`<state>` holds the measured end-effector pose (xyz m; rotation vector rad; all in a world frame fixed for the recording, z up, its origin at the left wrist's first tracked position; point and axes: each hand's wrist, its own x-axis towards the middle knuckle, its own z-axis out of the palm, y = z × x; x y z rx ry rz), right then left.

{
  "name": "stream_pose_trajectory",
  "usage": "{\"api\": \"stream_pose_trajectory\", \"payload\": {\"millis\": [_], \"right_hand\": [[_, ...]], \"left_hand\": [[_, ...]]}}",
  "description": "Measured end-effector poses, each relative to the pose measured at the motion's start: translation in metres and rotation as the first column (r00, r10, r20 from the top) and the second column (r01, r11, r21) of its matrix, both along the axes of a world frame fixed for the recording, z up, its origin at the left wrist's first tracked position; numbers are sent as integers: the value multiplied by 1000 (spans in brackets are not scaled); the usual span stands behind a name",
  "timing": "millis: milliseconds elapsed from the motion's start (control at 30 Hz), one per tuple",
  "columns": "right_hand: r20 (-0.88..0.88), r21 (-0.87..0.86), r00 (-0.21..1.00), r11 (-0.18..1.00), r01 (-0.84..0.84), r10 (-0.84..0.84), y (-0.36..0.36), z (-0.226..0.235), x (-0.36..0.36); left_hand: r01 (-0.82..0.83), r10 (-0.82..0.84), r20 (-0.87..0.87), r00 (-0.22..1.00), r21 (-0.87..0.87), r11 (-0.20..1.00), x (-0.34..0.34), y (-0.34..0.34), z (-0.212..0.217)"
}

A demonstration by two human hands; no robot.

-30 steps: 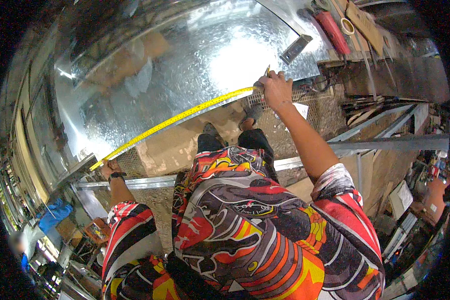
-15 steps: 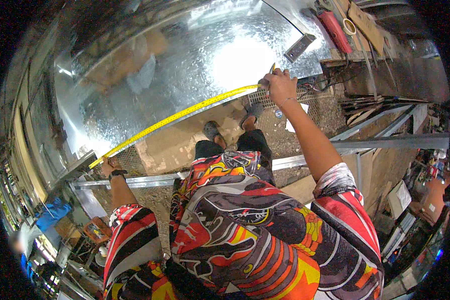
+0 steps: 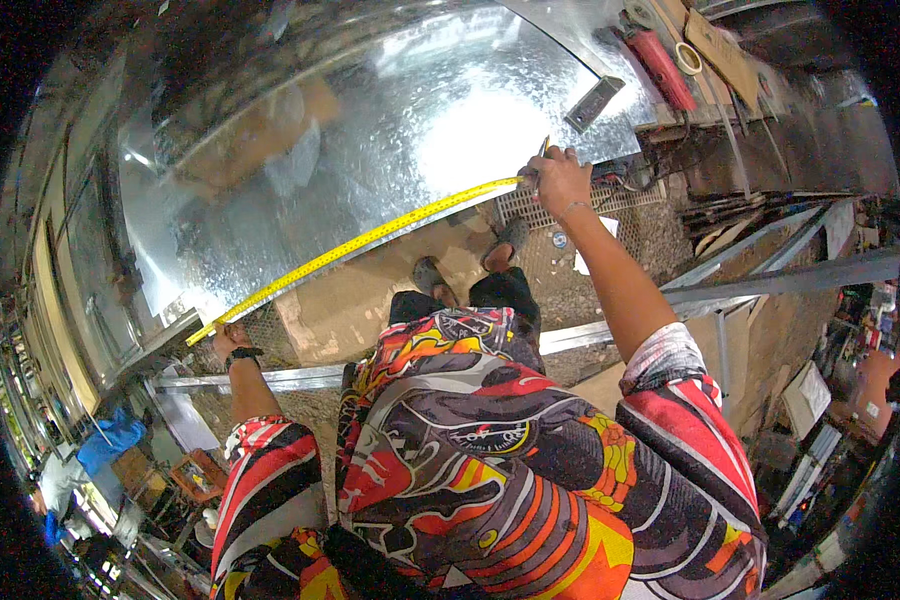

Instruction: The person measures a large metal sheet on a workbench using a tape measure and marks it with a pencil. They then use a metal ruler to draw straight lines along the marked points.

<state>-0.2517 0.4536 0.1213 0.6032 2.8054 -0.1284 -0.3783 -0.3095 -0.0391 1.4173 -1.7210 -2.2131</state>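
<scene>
A yellow tape measure (image 3: 370,238) is stretched along the near edge of a shiny sheet of metal (image 3: 370,130). My left hand (image 3: 231,338) is closed on the tape close to its left end, at the sheet's near left corner. At the other end, my right hand (image 3: 562,178) is closed around the tape near the sheet's right side; its fingers hide most of what they grip. A thin pointed tool, its kind unclear, sticks up from those fingers. Just beyond the right hand lies a metal square (image 3: 594,103), its long blade reaching away over the sheet.
A red power tool (image 3: 660,68) and a cream ring (image 3: 688,58) lie at the far right. Long metal profiles (image 3: 780,278) cross behind my right arm. Cardboard (image 3: 345,300) covers the ground by my feet. Blue cloth (image 3: 113,440) is at the lower left.
The view has shifted slightly. Both hands keep their hold on the tape, which still lies along the sheet's edge; the left hand appears a little lower and farther right.
</scene>
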Motion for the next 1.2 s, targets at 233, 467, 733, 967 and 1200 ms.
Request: {"api": "stream_pose_trajectory", "payload": {"millis": [233,467,733,967,1200], "right_hand": [[-5,75,999,997,35,-35,5,-1,4],[-10,6,990,990,-142,142,48,-27,18],[-22,37,980,979,-198,199,36,-4,46],[-168,-109,924,925,-364,343,131,-54,45],[-38,-188,951,932,-308,307,150,-51,20]], "left_hand": [[-13,34,-140,989,149,989,-11,4,-36],[589,-367,514,776,-798,127,17,14,-77],[-421,433,-127,892,114,900,18,123,-9],[-430,500,-205,841,308,849,9,177,29],[-380,460,-263,848,303,874,18,179,5]]}}
